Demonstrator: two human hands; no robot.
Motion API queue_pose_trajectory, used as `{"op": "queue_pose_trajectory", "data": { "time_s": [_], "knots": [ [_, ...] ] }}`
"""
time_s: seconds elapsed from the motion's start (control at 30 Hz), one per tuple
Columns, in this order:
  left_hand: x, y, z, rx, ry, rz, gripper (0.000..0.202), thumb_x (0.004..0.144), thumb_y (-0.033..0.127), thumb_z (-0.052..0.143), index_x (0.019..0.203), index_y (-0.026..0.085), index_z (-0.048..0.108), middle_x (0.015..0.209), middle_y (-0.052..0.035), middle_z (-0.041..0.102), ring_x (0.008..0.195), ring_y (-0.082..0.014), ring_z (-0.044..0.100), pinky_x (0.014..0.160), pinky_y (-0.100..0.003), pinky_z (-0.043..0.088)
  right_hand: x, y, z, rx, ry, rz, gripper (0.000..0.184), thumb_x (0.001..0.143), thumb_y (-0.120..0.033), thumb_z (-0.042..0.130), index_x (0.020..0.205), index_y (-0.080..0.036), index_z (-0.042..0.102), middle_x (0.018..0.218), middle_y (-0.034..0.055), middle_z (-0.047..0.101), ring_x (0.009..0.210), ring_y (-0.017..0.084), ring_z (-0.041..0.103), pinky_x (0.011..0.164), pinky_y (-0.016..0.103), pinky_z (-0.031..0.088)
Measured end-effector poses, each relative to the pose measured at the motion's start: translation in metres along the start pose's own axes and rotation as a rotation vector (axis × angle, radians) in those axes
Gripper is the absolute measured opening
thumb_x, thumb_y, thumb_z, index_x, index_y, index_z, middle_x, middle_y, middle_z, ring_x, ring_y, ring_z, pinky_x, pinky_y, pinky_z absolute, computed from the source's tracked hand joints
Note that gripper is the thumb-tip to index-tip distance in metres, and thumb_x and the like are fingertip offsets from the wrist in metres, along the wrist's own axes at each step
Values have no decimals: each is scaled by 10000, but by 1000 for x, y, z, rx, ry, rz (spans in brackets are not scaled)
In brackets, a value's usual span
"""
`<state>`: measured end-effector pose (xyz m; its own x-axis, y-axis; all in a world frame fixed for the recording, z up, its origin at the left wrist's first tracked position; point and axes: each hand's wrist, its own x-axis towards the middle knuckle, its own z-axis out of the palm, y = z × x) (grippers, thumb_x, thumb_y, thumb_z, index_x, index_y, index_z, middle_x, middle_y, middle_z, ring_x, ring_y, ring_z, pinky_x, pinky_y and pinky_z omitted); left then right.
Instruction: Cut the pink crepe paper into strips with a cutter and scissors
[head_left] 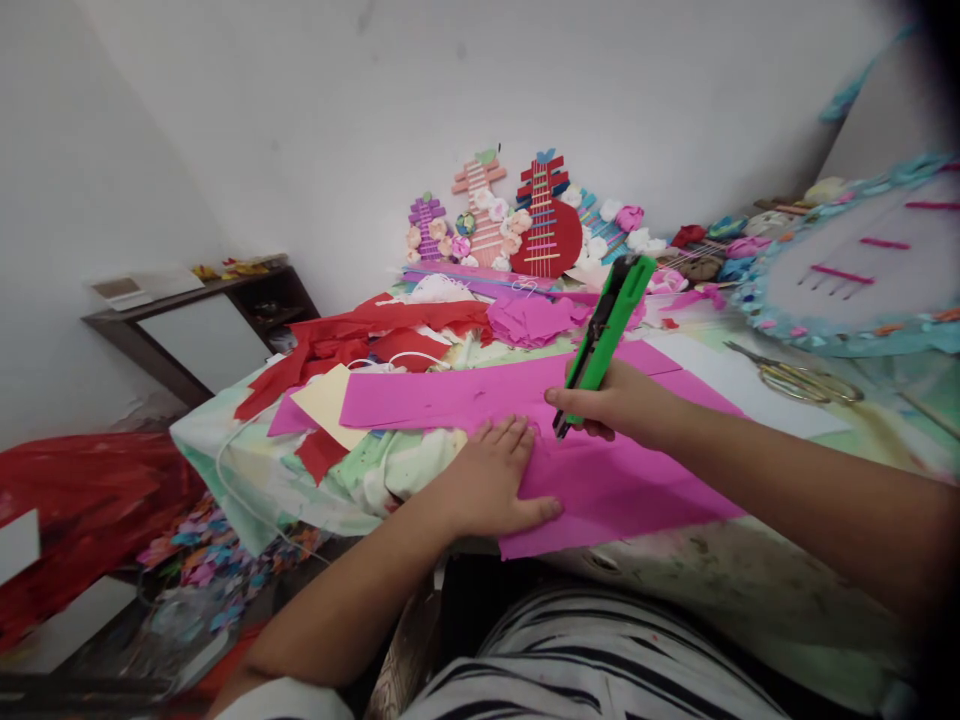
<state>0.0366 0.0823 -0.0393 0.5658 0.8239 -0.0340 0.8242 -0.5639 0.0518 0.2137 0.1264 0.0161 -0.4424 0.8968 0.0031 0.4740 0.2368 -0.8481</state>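
Note:
A bright pink sheet of paper [622,490], with a long strip of the same pink [420,395] reaching left, lies on the table in front of me. My left hand [499,485] rests flat on the pink paper's left part, fingers and thumb spread. In my right hand [611,400] is a green-and-black stapler [606,335], tilted upright with its lower end close to the paper. Whether that end touches the paper I cannot tell. A cream paper piece [330,400] and red scraps [322,455] lie by the strip's left end.
Gold-handled scissors [806,380] lie on a white sheet [701,355] at right. Behind are crumpled red paper [367,325], decorated instrument-shaped crafts [551,235] and paper flowers. A large blue-trimmed craft [847,260] stands right. A low cabinet [202,335] is at left.

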Motion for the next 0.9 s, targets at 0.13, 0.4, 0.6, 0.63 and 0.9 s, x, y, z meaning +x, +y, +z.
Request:
{"op": "queue_pose_trajectory", "data": {
  "time_s": [0.13, 0.4, 0.6, 0.63, 0.9],
  "knots": [
    [1, -3, 3, 5, -2, 6, 907, 703, 714, 228, 1322, 52, 183, 1381, -171, 138, 1278, -273, 109, 1037, -399, 89, -4, 11, 13, -28, 47, 45, 285, 636, -423, 571, 585, -153, 493, 453, -12, 463, 417, 88, 428, 398, 210, 332],
    [1, -1, 3, 17, 28, 9, 906, 700, 710, 250, 1314, 46, 198, 1376, -169, 174, 1276, -271, 122, 1039, -398, 88, 10, 38, 28, -47, 133, -128, 287, 647, -431, 541, 597, -150, 509, 531, -18, 510, 496, 88, 439, 463, 200, 332],
    [1, -1, 3, 31, 20, 6, 896, 704, 697, 267, 1311, 40, 207, 1376, -173, 171, 1276, -273, 122, 1039, -402, 89, 13, 44, 30, -86, 89, -75, 268, 607, -408, 562, 636, -142, 554, 569, -8, 542, 547, 113, 479, 495, 212, 354],
    [1, -1, 3, 30, 20, 3, 895, 705, 696, 267, 1311, 40, 207, 1376, -173, 171, 1276, -272, 122, 1039, -398, 89, 13, 44, 30, -75, 93, -82, 270, 604, -409, 566, 637, -141, 551, 572, -7, 541, 550, 114, 478, 492, 211, 351],
    [1, -1, 3, 33, 35, 1, 894, 702, 700, 267, 1314, 51, 201, 1379, -165, 161, 1276, -266, 129, 1038, -395, 95, 13, 45, 29, -65, 56, -111, 240, 616, -372, 547, 566, -151, 468, 527, -22, 491, 506, 94, 433, 470, 211, 330]
  ]
}}
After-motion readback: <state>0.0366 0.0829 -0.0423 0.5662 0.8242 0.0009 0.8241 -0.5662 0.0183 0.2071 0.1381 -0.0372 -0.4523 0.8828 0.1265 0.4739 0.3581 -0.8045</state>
